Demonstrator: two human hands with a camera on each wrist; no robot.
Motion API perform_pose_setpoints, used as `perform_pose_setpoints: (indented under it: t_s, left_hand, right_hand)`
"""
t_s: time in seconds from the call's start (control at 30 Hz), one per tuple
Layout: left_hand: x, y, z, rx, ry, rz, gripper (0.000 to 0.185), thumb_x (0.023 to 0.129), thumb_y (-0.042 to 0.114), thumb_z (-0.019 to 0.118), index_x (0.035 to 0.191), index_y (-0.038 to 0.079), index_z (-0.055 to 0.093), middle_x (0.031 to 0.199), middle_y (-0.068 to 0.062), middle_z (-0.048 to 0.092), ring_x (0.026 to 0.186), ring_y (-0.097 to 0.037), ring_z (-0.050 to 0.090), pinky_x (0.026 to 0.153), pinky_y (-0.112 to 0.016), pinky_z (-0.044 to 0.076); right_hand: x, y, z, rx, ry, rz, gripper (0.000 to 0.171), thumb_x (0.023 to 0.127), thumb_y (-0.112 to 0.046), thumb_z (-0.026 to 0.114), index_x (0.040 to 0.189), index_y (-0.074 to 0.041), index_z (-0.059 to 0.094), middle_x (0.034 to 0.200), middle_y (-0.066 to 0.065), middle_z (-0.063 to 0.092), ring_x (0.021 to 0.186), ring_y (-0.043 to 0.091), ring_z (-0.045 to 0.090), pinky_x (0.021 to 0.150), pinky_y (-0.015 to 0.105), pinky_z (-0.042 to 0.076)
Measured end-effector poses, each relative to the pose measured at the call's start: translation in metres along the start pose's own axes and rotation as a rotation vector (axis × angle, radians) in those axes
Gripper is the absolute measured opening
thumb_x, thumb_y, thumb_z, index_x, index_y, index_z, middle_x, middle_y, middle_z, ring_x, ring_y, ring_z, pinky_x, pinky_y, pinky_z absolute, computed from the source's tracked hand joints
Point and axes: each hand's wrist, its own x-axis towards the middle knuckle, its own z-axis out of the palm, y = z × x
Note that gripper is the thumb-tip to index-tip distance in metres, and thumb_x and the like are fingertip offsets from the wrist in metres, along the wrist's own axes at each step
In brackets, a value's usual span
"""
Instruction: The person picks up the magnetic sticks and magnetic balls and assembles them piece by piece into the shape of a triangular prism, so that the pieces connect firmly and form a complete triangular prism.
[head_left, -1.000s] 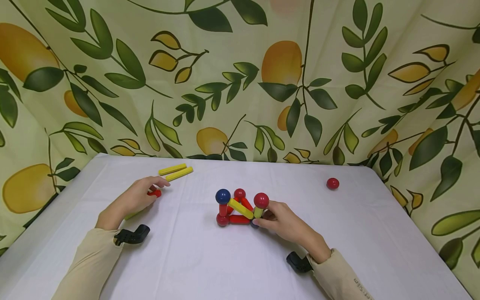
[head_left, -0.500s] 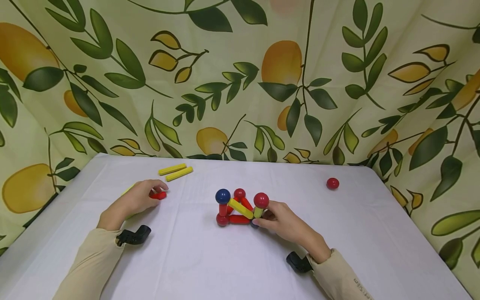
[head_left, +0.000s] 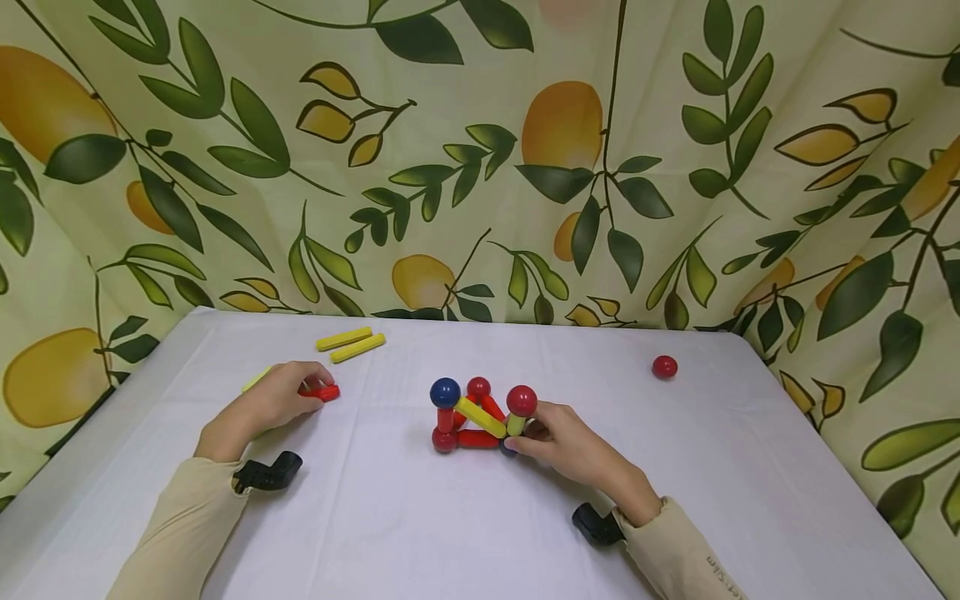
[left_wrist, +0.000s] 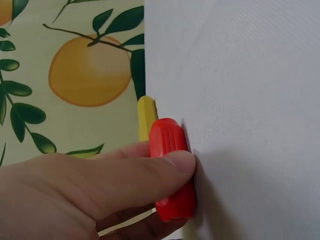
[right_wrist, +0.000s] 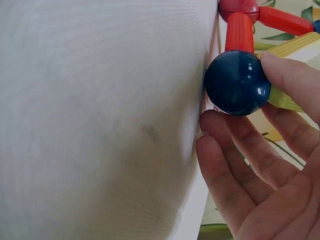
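Left hand (head_left: 273,398) pinching red rod (head_left: 322,391), flat on desk (head_left: 390,533), left of center; yellow rod (left_wrist: 146,116) just behind it. Right hand (head_left: 558,442) fingers curled round blue ball (right_wrist: 237,82) at near right corner of rod-and-ball structure (head_left: 480,417), mid-desk. Two yellow rods (head_left: 351,343) farther back. Loose red ball (head_left: 664,367) well apart, right.
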Motion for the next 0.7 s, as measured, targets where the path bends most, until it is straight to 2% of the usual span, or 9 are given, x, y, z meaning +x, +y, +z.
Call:
perform_pose_setpoints:
  t_s: [0.2, 0.3, 0.5, 0.7]
  left_hand:
    - [0.002, 0.005, 0.002, -0.002, 0.065, 0.081, 0.024, 0.09, 0.009, 0.067, 0.114, 0.005, 0.067, 0.094, -0.009, 0.065, 0.084, -0.021, 0.055, 0.074, -0.033, 0.045]
    - [0.003, 0.011, 0.004, -0.019, 0.094, 0.1, 0.024, 0.091, 0.011, 0.068, 0.114, 0.006, 0.069, 0.096, -0.008, 0.067, 0.084, -0.02, 0.055, 0.074, -0.032, 0.045]
    - [0.002, 0.027, 0.006, -0.071, 0.163, 0.141, 0.023, 0.089, 0.011, 0.071, 0.112, 0.008, 0.071, 0.099, -0.006, 0.072, 0.085, -0.019, 0.057, 0.073, -0.031, 0.046]
    - [0.0, 0.046, 0.007, -0.122, 0.194, 0.182, 0.027, 0.088, 0.009, 0.073, 0.114, 0.007, 0.07, 0.105, -0.009, 0.072, 0.088, -0.02, 0.058, 0.073, -0.028, 0.049]
  right_hand:
    - [0.0, 0.0, 0.0, -0.006, 0.005, -0.012, 0.028, 0.088, -0.02, 0.075, 0.111, -0.011, 0.063, 0.096, -0.001, 0.069, 0.086, 0.012, 0.066, 0.079, 0.028, 0.058]
    - [0.0, 0.0, 0.0, -0.008, 0.005, -0.014, 0.027, 0.088, -0.02, 0.075, 0.11, -0.012, 0.063, 0.095, -0.001, 0.069, 0.087, 0.012, 0.066, 0.08, 0.028, 0.058]
    - [0.0, -0.001, 0.0, -0.01, 0.001, -0.013, 0.026, 0.088, -0.019, 0.075, 0.11, -0.011, 0.063, 0.094, -0.001, 0.069, 0.085, 0.011, 0.066, 0.078, 0.025, 0.058]
    - [0.0, -0.002, 0.0, 0.002, -0.014, -0.009, 0.025, 0.088, -0.018, 0.075, 0.11, -0.011, 0.063, 0.094, -0.002, 0.069, 0.083, 0.011, 0.066, 0.076, 0.022, 0.057]
